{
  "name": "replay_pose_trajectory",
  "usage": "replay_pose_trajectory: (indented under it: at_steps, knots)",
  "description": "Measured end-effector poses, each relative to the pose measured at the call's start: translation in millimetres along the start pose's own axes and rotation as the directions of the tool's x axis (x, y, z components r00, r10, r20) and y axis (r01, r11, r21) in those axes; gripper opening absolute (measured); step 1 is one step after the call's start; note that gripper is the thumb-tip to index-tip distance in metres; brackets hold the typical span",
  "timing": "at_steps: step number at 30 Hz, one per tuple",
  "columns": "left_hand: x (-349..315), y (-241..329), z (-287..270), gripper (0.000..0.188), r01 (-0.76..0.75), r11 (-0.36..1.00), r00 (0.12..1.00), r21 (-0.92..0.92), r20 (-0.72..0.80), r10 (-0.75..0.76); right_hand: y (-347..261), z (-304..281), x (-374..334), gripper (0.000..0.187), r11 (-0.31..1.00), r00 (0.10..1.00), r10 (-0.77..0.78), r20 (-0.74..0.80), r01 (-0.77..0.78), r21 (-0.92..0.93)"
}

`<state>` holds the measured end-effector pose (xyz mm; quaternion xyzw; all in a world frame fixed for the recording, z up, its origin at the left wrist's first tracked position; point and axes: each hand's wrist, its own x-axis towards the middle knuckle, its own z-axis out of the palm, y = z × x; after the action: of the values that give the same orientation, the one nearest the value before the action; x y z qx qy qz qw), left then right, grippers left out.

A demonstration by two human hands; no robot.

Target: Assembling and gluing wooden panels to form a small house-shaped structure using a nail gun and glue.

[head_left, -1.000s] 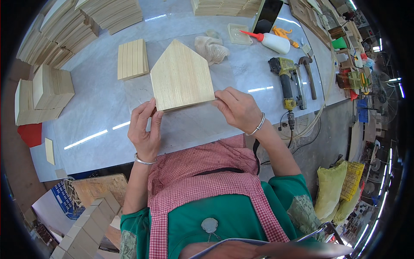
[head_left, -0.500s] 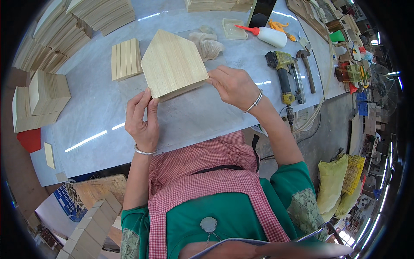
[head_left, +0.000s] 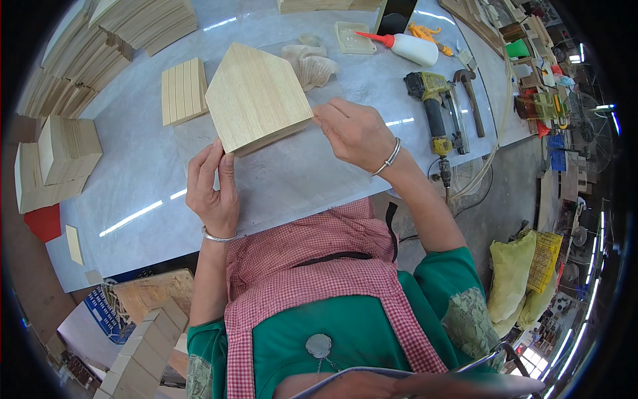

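A pale wooden house-shaped piece (head_left: 256, 96), with a pointed top and a thick lower edge, lies in front of me on the table. My left hand (head_left: 214, 189) is closed on its near left corner, thumb and fingers at the edge. At the opposite lower corner my right hand (head_left: 355, 133) pinches the wood between thumb and fingers. Just left of the piece rests a grooved wooden panel (head_left: 185, 92). Behind it on the right sits a crumpled cloth (head_left: 311, 64).
On the right lie a nail gun (head_left: 435, 116), a hammer (head_left: 470, 100) and a white glue bottle (head_left: 415, 50) with a red nozzle. A shallow tray (head_left: 354, 38) is beside the bottle. Stacked wooden boards (head_left: 90, 56) line the far left of the grey table (head_left: 139, 179).
The view has shifted slightly, so table items appear a little further left. Both hands keep hold of the same corners; the house-shaped piece has moved slightly left, closer to the grooved panel.
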<state>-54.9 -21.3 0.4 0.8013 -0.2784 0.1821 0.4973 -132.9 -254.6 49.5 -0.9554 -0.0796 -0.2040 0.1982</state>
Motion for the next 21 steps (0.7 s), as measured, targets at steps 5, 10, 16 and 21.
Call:
replay_pose_trajectory:
  at_steps: [5,10,16,21]
  knots:
    - [1.0,-1.1,-0.4,0.023,-0.039,0.999,0.999,0.003,-0.018,0.04,1.5,-3.0,2.7,0.007,0.999,1.0,0.003,0.022,-0.004,0.039]
    - [-0.7,-1.7,-1.1,0.02,-0.022,1.0,1.0,0.014,-0.004,0.022,3.1,-1.6,3.8,0.01,0.998,0.999,0.007,0.046,-0.011,0.067]
    - [2.3,4.2,-1.2,0.02,-0.024,1.0,1.0,-0.013,-0.01,0.023,-0.6,-1.3,2.5,0.009,0.999,0.999,-0.051,-0.01,0.05,-0.016]
    - [2.0,1.3,-1.6,0.02,-0.046,0.999,0.999,-0.012,-0.022,0.045,-2.1,0.1,3.7,0.008,0.997,0.998,-0.069,-0.012,0.068,-0.031]
